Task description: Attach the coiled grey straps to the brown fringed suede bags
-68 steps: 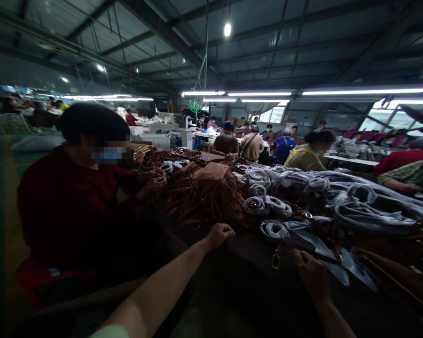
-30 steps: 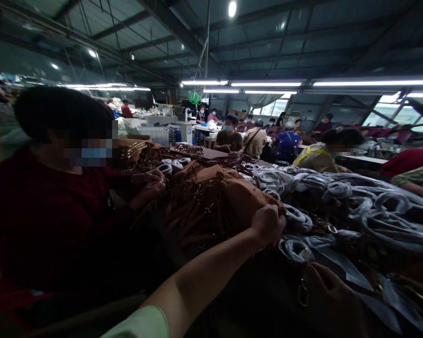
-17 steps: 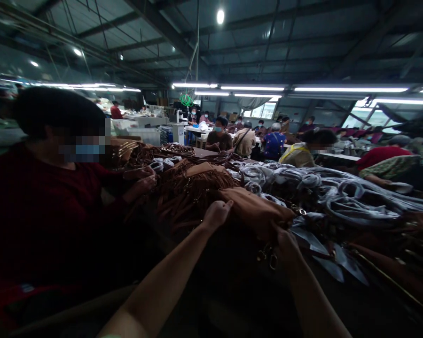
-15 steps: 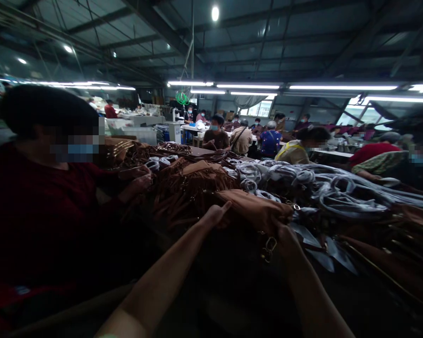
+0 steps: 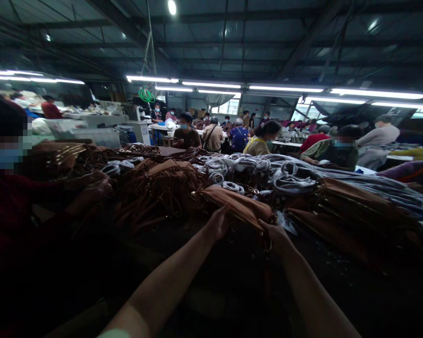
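A brown bag (image 5: 241, 203) with a zipper along its near edge is held up over the dark table. My left hand (image 5: 220, 221) grips its near edge at the middle, thumb on top. At its right end my right hand (image 5: 273, 233) is closed on the corner, with small metal rings hanging just beside the fingers. Behind and to the left lies a heap of brown fringed pieces (image 5: 172, 178). Pale wrapped straps (image 5: 289, 176) lie in coils beyond the bag.
A person in dark red (image 5: 7, 202) works close on my left, hands near the heap. Stacked brown bags (image 5: 359, 206) lie to the right. Other people sit across the table, and a clear plastic bin (image 5: 95, 137) stands at the back left.
The view has turned to the right. The bag is now tilted with its zipper edge toward me, and my right hand sits nearer my left. The metal rings hang less in view.
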Demonstrator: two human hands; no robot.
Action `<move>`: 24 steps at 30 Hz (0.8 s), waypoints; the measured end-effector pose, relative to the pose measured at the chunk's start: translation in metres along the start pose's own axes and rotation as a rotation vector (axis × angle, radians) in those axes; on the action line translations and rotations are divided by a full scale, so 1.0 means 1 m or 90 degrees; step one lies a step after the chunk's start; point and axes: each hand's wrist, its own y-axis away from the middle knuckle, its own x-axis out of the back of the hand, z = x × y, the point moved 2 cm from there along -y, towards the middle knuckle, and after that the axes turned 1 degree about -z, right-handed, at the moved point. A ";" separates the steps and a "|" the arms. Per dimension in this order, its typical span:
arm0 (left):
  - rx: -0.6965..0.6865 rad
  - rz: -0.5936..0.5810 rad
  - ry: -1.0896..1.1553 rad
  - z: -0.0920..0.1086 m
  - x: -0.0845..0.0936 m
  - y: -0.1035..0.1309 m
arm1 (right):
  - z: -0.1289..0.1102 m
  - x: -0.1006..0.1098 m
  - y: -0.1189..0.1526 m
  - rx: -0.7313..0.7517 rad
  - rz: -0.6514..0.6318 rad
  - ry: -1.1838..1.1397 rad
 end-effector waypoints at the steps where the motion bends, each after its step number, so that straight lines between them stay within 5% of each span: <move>1: 0.051 -0.021 -0.046 -0.017 -0.007 0.004 | 0.003 0.003 -0.001 -0.004 0.001 -0.013; 5: 0.151 -0.043 -0.204 -0.073 -0.026 0.012 | 0.011 0.008 -0.004 -0.012 0.003 -0.036; 9: 0.149 -0.054 -0.336 -0.100 -0.026 0.004 | 0.011 0.017 -0.008 0.033 0.058 0.052; 14: 0.111 -0.092 -0.487 -0.115 -0.014 -0.004 | 0.008 0.023 -0.010 0.145 0.079 0.201; 20: 0.087 -0.172 -0.501 -0.118 -0.013 0.000 | 0.018 0.015 -0.010 0.048 -0.001 0.012; 24: 0.111 -0.169 -0.590 -0.111 -0.011 0.009 | 0.010 0.021 -0.008 0.148 0.036 0.274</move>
